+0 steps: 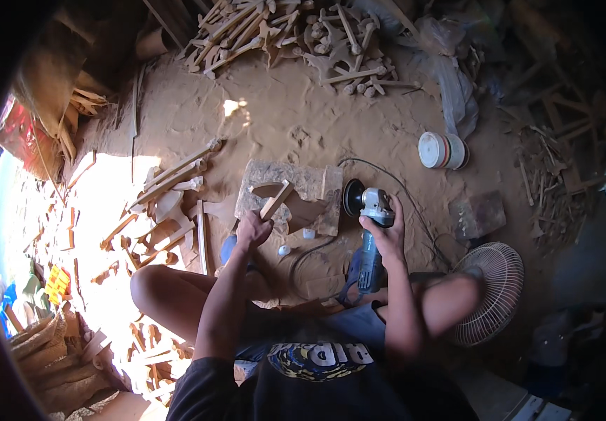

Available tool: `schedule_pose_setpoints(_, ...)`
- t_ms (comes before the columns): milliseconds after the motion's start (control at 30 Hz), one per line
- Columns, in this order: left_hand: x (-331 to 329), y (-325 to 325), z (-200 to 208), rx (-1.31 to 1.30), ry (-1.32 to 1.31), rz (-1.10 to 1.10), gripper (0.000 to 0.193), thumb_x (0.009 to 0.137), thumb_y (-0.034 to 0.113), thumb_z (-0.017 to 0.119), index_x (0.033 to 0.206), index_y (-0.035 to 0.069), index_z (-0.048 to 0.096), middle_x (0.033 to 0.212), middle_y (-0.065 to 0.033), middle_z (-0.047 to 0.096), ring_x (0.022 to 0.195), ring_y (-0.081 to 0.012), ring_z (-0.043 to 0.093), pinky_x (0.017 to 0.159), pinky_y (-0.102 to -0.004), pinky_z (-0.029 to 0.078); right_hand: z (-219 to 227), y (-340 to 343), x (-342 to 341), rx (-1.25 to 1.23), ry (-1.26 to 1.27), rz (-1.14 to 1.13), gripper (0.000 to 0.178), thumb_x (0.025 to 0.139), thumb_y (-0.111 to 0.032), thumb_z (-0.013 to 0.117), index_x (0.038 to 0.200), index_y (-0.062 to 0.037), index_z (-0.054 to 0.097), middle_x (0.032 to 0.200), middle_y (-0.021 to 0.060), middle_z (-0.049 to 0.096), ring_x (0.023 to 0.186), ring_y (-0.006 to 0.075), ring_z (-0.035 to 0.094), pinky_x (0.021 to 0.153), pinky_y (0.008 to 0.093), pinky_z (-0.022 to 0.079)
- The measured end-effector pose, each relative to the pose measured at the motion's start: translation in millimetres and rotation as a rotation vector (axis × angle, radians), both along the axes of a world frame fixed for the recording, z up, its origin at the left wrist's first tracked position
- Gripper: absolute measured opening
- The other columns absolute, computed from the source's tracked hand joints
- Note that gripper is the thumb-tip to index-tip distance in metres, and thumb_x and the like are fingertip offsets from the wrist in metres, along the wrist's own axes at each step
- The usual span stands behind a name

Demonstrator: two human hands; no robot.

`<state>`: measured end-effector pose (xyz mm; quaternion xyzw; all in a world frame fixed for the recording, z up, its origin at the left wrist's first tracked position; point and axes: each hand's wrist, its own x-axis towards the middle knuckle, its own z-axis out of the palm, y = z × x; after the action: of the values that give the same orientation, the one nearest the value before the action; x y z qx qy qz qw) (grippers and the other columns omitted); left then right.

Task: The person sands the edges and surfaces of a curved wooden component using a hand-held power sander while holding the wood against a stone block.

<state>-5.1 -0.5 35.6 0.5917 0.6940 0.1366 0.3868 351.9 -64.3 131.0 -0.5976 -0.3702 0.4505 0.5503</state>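
My left hand (253, 229) is closed around a short, squared wooden piece (276, 201), which slants up and to the right. Beneath it lies a worn, pale wooden block (327, 184) on the ground between my legs. In my right hand (389, 234) is an angle grinder (369, 256), gripped near its metal head. The grinder stands roughly upright in view, its dark round disc (352, 197) turned to the left, close to the block's right edge but apart from the wooden piece.
Carved wooden pieces lie in piles at the far side (345, 59) and to my left (166, 200). A cord (404, 184) curves over the sandy ground. To the right are a white bucket (443, 150), a squarish block (478, 214) and a round fan (489, 295) beside my knee.
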Motion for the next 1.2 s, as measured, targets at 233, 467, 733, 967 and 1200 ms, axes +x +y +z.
schedule_pose_setpoints(233,13,-5,2,-0.005,0.144,0.126,0.040,0.086,0.029,0.064,0.114,0.008,0.082,0.110,-0.0300,0.078,0.107,-0.0483,0.075,0.097,-0.0571,0.058,-23,10,-25,-0.068,-0.490,0.167,0.104,0.077,-0.022,0.094,0.164,-0.0073,0.040,0.152,0.0234,0.061,0.138,0.0363,0.062,0.115,0.0445,0.049)
schedule_pose_setpoints(467,10,-4,-3,0.009,0.149,0.155,0.039,0.086,0.029,0.066,0.114,0.008,0.082,0.108,-0.0288,0.078,0.106,-0.0477,0.075,0.097,-0.0569,0.059,-56,26,-43,-0.061,-0.491,0.195,0.101,0.079,-0.026,0.091,0.164,-0.0064,0.041,0.152,0.0232,0.060,0.138,0.0345,0.061,0.116,0.0427,0.048)
schedule_pose_setpoints(733,10,-6,-7,0.035,0.157,0.140,0.037,0.085,0.029,0.067,0.112,0.008,0.082,0.102,-0.0290,0.078,0.099,-0.0483,0.076,0.094,-0.0570,0.060,-62,32,-48,-0.009,-0.574,0.257,0.098,0.080,-0.020,0.088,0.165,-0.0060,0.040,0.152,0.0246,0.060,0.140,0.0382,0.061,0.117,0.0440,0.048)
schedule_pose_setpoints(967,16,-4,-1,-0.048,0.178,0.191,0.039,0.087,0.030,0.068,0.118,0.011,0.082,0.108,-0.0272,0.079,0.104,-0.0473,0.076,0.096,-0.0560,0.059,-56,32,-48,-0.085,-0.584,0.197,0.097,0.080,-0.010,0.082,0.166,-0.0024,0.038,0.157,0.0273,0.056,0.145,0.0384,0.057,0.121,0.0439,0.045)
schedule_pose_setpoints(1200,19,2,-2,-0.079,0.201,0.185,0.038,0.087,0.029,0.067,0.116,0.010,0.081,0.110,-0.0271,0.079,0.106,-0.0471,0.075,0.098,-0.0558,0.059,-58,33,-54,-0.045,-0.522,0.253,0.096,0.080,-0.015,0.085,0.164,-0.0021,0.041,0.152,0.0262,0.059,0.143,0.0364,0.058,0.119,0.0430,0.046)
